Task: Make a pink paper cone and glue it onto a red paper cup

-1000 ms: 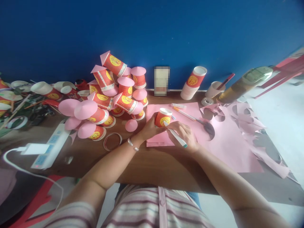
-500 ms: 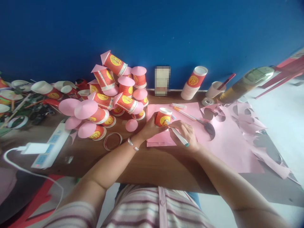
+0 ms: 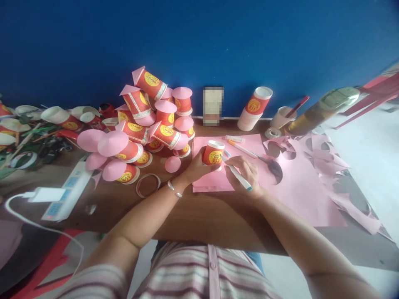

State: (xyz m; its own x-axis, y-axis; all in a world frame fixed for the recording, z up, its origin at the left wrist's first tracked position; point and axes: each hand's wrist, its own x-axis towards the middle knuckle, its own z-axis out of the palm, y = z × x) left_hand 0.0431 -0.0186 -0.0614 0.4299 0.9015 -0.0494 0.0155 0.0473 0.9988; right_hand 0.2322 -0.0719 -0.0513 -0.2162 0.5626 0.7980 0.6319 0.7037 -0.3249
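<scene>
My left hand [image 3: 199, 168] is closed around a red paper cup [image 3: 213, 154] with a yellow round print and a white rim, held upright over the pink paper [image 3: 207, 182]. Between the fingers of my right hand [image 3: 247, 174] is a white marker [image 3: 238, 176] with a green end. Its tip points at the yellow print on the cup; I cannot tell whether it touches. A small marker cap [image 3: 227, 153] shows just behind the cup. Farther back on the paper lie a craft knife [image 3: 240, 147] with an orange end and a clear-and-orange capped piece [image 3: 234, 138].
Left of the hands stands a heap of red cups with pink cone tops [image 3: 165, 108], and a roll of tape [image 3: 148, 185]. A cup stack [image 3: 254, 109], a pen cup [image 3: 280, 118] and a bottle [image 3: 324, 110] stand behind. Pink scraps [image 3: 330, 155] lie right; a power strip [image 3: 67, 191] lies left.
My right hand with the marker has shifted slightly to the right, and the marker tip has moved to the right side of the yellow print. The cup has barely moved.
</scene>
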